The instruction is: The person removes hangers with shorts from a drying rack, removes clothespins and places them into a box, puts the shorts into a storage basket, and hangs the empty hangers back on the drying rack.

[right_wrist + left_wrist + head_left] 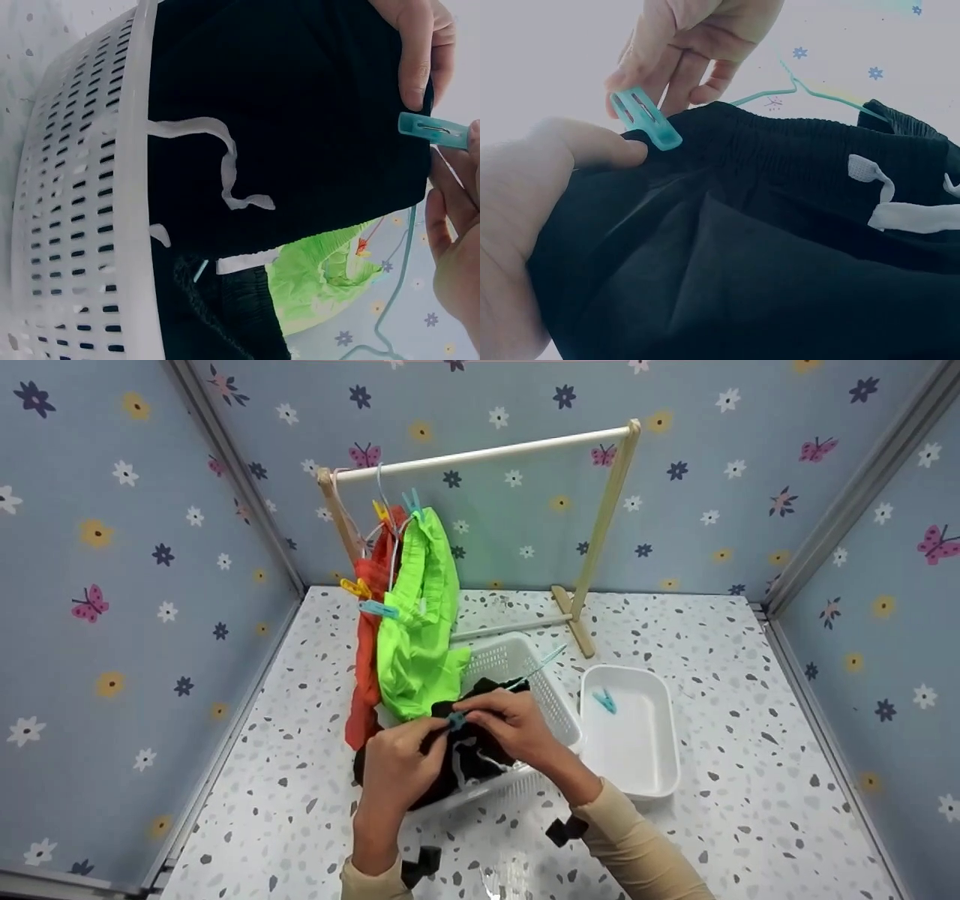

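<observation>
Black drawstring pants (727,247) with an elastic waist and white cord lie over the white basket in the head view. My left hand (401,765) pinches their waistband at one corner between thumb and fingers. Beside it, my right hand (517,727) grips a teal clothespin (649,120) whose tip sits on the waistband edge. A thin teal hanger (832,99) runs behind the waistband, its hook sticking up past the pants. How far the hanger reaches inside the cloth is hidden.
Behind the basket (559,697) stands a wooden rack with a white rail (487,455). Bright green pants (420,660) and a red garment (365,660) hang at its left, held by clothespins. Right of the basket, a white tray (664,735) holds one teal clothespin (604,701).
</observation>
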{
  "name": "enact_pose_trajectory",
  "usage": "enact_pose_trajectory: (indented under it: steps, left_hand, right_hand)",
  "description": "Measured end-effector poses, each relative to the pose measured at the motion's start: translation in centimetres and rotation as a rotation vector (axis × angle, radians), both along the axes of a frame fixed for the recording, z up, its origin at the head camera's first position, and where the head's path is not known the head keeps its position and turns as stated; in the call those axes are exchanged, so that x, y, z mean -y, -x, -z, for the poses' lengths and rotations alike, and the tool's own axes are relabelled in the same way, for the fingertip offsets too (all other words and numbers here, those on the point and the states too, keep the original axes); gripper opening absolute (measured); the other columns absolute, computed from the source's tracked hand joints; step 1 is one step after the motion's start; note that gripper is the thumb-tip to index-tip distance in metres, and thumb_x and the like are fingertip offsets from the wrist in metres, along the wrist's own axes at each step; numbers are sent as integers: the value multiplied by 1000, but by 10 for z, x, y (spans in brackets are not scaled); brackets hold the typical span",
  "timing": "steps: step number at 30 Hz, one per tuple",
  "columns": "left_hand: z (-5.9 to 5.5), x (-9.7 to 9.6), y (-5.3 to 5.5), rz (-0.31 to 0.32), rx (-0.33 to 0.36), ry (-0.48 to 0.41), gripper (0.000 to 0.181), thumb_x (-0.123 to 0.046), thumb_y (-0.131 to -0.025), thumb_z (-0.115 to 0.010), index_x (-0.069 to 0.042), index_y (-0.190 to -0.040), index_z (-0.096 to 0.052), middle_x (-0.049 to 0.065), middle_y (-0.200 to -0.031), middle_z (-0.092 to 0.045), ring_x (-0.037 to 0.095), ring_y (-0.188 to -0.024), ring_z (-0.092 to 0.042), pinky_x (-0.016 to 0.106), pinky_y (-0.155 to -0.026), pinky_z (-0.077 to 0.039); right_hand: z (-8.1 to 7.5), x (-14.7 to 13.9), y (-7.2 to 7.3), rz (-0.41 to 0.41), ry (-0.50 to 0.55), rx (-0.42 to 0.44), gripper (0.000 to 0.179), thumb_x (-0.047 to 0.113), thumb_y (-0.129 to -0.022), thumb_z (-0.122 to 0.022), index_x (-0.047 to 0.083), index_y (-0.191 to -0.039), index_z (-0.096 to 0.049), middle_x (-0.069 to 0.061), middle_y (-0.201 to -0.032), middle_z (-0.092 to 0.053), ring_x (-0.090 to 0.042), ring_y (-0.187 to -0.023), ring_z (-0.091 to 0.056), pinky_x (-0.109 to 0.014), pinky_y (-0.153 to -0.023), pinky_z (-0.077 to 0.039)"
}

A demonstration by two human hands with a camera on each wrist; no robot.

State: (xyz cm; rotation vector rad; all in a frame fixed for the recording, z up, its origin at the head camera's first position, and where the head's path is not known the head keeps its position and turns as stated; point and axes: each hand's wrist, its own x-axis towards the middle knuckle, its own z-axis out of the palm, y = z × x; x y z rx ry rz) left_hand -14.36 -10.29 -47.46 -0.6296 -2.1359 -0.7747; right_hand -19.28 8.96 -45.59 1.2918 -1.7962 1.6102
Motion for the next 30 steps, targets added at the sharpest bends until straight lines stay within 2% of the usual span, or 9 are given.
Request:
enact_pose_trajectory:
  steps: [5,10,14,17,20,22,30]
  left_hand:
    - [5,-2,-5,12,9,-27,12,-4,-75,-77,-9,-86,-76,0,-76,-71,15,-58,-65,29,-48,-50]
    - [7,-3,-6,18,16,-46,11,-4,-75,-77,-8,-86,-76,2,-74,-71,13,-52,-60,28,-43,-45]
    - [8,-1,-7,8,21,-51,11,-5,-75,-77,-9,-86,-76,2,-75,-71,15,-54,-62,31,-45,-47]
    - [9,1,-8,-12,23,-46,11,-6,-74,-78,-10,-85,-76,1,-75,-71,16,-57,-65,32,-48,-50]
    - [10,3,-8,-24,24,-35,12,-7,-74,-78,-11,-85,-76,0,-75,-71,15,-60,-66,31,-50,-50]
    - [9,3,-8,-25,20,-30,13,-6,-73,-79,-11,-85,-76,0,-76,-71,15,-60,-66,31,-50,-51]
    - [10,7,-5,-43,25,-25,15,-5,-73,-78,-11,-87,-76,0,-76,-71,16,-59,-65,30,-49,-50]
  right_hand:
    - [10,1,-1,-32,50,151,15,-20,-81,-64,-13,-93,-69,-22,-86,-70,-21,-76,-68,-25,-68,-52]
    - [27,1,6,-64,113,311,15,-17,-87,-58,-13,-96,-69,-24,-91,-70,-18,-84,-68,-27,-73,-53]
    - [36,1,11,-90,176,449,16,-6,-94,-56,-14,-102,-67,-27,-95,-68,-20,-86,-68,-31,-76,-54]
    - [38,-2,13,-106,235,530,25,5,-96,-57,-17,-104,-64,-31,-96,-66,-20,-85,-68,-32,-75,-53]
    - [39,-5,13,-87,261,567,33,12,-96,-59,-19,-106,-62,-32,-97,-66,-17,-84,-67,-32,-73,-53]
    - [40,-9,13,-69,245,572,33,10,-97,-58,-21,-107,-60,-32,-98,-66,-15,-83,-66,-32,-73,-52]
    - [41,-32,8,14,145,587,23,1,-98,-54,-14,-115,-61,-29,-102,-65,-18,-85,-64,-34,-76,-52]
